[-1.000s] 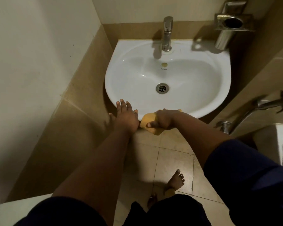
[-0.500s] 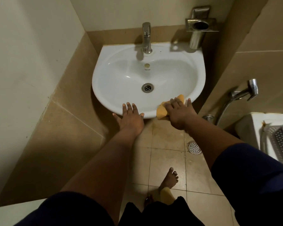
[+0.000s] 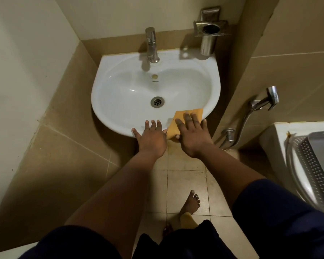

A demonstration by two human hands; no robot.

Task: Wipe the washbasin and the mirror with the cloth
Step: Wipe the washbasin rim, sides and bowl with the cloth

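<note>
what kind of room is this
Most likely a small tiled bathroom: a white ceramic washbasin with a chrome tap, and a chrome hand-spray hose on the beige tiled wall.

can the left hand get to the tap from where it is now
Probably yes. The left hand rests flat on the washbasin front rim, and only the open bowl lies between it and the tap; the cloth sits off right.

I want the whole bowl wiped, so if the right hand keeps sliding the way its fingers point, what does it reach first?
The right hand presses the cloth on the washbasin front rim, fingers pointing inward. Straight on looks like bare bowl, probably passing right of the drain.
</note>
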